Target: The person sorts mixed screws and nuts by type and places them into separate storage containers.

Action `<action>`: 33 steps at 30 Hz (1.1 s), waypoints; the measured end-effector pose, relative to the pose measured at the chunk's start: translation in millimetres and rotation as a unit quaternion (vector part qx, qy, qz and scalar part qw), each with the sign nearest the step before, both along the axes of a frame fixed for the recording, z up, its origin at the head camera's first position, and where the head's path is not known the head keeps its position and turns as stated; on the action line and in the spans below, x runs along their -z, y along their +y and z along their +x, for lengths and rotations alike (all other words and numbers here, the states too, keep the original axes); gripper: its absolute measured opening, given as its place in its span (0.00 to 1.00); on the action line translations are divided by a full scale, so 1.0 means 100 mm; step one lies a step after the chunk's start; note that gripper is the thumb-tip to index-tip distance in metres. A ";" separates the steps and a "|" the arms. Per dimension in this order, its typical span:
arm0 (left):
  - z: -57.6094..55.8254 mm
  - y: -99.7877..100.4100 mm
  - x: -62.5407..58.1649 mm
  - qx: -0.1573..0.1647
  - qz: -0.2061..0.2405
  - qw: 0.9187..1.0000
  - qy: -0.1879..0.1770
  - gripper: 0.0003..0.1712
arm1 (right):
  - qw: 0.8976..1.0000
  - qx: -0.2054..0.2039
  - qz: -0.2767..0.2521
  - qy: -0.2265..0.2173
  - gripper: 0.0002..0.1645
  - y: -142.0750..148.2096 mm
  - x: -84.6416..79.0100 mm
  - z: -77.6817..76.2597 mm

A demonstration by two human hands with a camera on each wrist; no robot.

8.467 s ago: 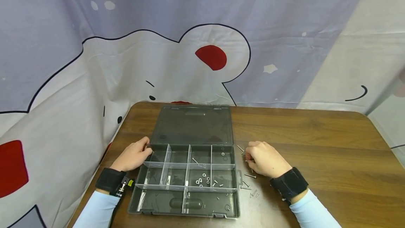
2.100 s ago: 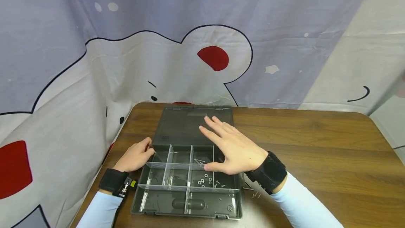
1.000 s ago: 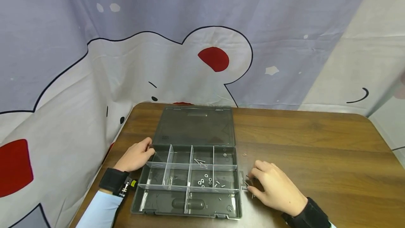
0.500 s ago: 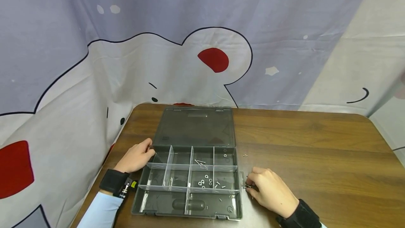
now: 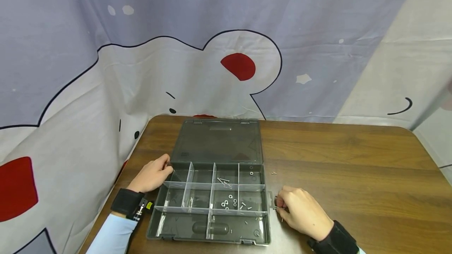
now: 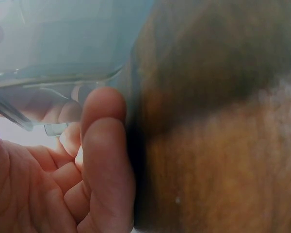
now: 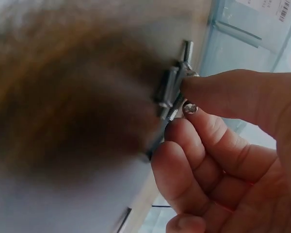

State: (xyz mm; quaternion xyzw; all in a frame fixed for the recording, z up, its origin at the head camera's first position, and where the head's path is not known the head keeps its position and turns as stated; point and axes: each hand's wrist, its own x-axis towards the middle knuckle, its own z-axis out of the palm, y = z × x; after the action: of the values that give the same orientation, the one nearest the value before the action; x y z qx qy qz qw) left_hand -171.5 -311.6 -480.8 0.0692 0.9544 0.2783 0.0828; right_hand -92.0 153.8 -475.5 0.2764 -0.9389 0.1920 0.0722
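A grey see-through compartment box [image 5: 176, 222] lies on the table with its lid [image 5: 217, 140] folded back. My left hand [image 5: 151, 173] holds the box at its left side near the hinge; its fingers [image 6: 106, 160] show against the box wall in the left wrist view. Just right of the box, my right hand [image 5: 301, 209] pinches a metal screw [image 7: 190, 108] between thumb and finger, low over the table. More screws [image 7: 169, 90] lie crowded at those fingertips, partly hidden by the thumb. Several long screws [image 5: 223, 180] sit in the third back compartment, several nuts [image 5: 226, 202] in the one before it.
Two tiny screws [image 5: 274, 173] lie on the wooden table [image 5: 353, 160] beyond the right hand. Short screws [image 5: 243, 205] sit in the right middle compartment and a nut [image 5: 251, 173] in the back right one. A printed curtain [image 5: 141, 69] hangs behind the table.
The right hand reached open over the box, then came back to the screws on the right and now pinches there. More long screws lie in the third back compartment. The left hand stays put.
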 end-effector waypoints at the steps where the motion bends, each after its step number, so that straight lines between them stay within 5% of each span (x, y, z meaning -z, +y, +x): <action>1: 0.00 0.00 0.00 0.000 0.000 1.000 0.000 0.06 | 1.000 0.001 0.000 -0.001 0.17 0.01 -0.01 0.00; 13: 0.01 -0.01 0.00 0.000 0.002 1.000 -0.003 0.06 | 0.998 0.013 -0.016 0.054 0.20 0.06 -0.35 -0.15; 17: 0.02 -0.02 0.00 -0.001 0.002 1.000 -0.004 0.07 | 0.996 -0.012 -0.034 0.084 0.19 -0.06 -0.50 -0.26; 33: 0.00 -0.01 0.00 0.006 0.003 1.000 0.002 0.07 | 0.988 -0.122 -0.059 0.072 0.13 -0.78 -0.89 -0.69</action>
State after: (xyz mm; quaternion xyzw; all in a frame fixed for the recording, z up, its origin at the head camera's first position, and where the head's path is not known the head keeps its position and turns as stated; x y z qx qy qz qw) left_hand -171.2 -312.3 -480.4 0.0757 0.9532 0.2809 0.0828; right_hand -161.0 75.5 -386.4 0.3969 -0.8777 0.2340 0.1314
